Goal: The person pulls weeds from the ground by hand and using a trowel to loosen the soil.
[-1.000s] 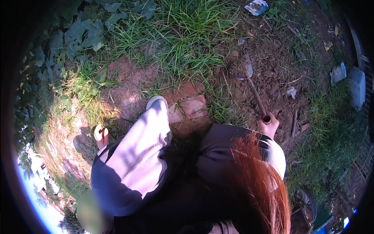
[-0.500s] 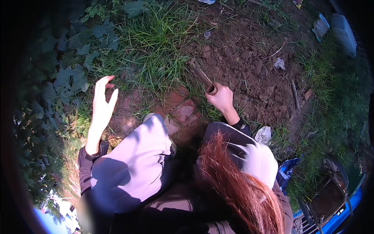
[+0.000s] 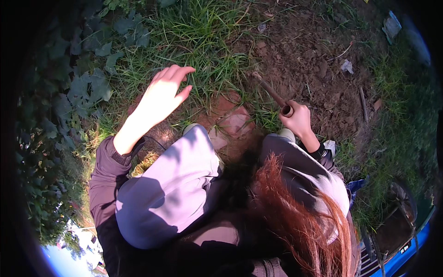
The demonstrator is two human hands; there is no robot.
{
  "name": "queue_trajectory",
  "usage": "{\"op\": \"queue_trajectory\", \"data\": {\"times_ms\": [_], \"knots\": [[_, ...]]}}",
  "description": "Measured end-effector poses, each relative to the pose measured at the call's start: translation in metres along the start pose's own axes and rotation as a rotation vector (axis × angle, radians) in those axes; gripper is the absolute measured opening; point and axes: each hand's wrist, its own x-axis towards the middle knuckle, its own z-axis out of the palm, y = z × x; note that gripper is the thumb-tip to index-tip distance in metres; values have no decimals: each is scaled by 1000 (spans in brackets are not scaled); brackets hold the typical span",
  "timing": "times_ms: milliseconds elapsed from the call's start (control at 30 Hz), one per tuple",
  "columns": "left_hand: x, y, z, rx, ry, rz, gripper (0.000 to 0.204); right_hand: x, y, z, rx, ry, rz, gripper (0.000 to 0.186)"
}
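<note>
My right hand (image 3: pixel 297 121) is closed round a rusty hand tool (image 3: pixel 273 93) with a hollow tubular end. Its thin, narrow part points away to the left, the tip by the border between grass and bare soil. What kind of tool it is, I cannot make out. My left hand (image 3: pixel 159 97) hangs over the near edge of the green grass (image 3: pixel 203 51), fingers loosely bent, thumb apart, holding nothing. Reddish brick pieces (image 3: pixel 236 121) lie in the ground between and just beyond my knees.
Loose brown soil (image 3: pixel 318 69) spreads beyond my right hand, with a white scrap (image 3: pixel 347 66) and a stick (image 3: pixel 364 105) on it. Broad-leaved plants (image 3: pixel 87 87) crowd the left side. A small dark seat or frame (image 3: pixel 394 231) stands at the lower right.
My left hand has moved right and forward, toward the grass. The view has shifted a little; my right hand still grips the tool, whose tip still points away to the left.
</note>
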Motion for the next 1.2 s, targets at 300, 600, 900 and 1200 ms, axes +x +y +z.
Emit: {"op": "queue_trajectory", "data": {"times_ms": [300,600,900,1200], "knots": [[36,-5,-4,216,181,244,28,11,-9,51,624,7,314,17],[96,12,25,330,31,140,37,10,-21,12,459,-43,295,21],[142,-19,108,500,-167,-118,69,-3,-22,6,245,-10,152,20],[143,-40,141,464,-156,56,8,0,-8,10,207,-44,159,23]]}}
